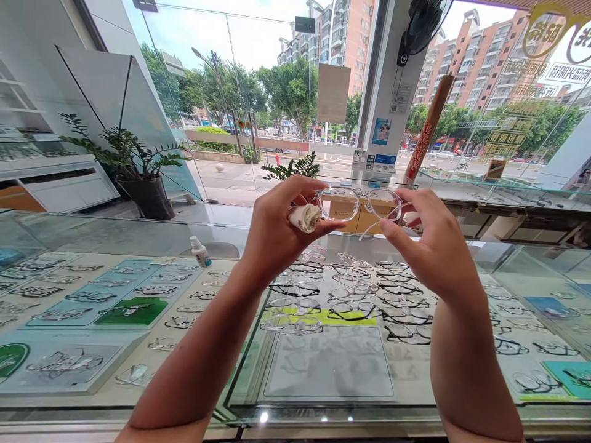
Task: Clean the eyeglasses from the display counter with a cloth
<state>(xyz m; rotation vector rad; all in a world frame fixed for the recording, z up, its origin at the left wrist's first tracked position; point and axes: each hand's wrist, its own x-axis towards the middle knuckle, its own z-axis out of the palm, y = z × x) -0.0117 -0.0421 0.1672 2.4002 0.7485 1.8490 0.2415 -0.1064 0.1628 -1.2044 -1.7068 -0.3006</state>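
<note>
Clear-framed glasses (362,203) are held up above the glass counter, between both hands. My left hand (290,215) is closed, its fingers at the left side of the frame and a crumpled white cloth or tissue (305,218) tucked in the palm. On the other side, my right hand (427,231) pinches the right rim with thumb and fingers. One thin temple hangs below the lenses near the right thumb. Under the hands, rows of glasses (353,289) lie on the counter, some across a yellow-green strip (302,319).
A small white spray bottle (200,253) stands on the counter at left. The glass counter (217,232) holds more glasses on both sides. Beyond are a potted plant (148,191), a wooden post (429,126), a black fan (422,24) and large windows.
</note>
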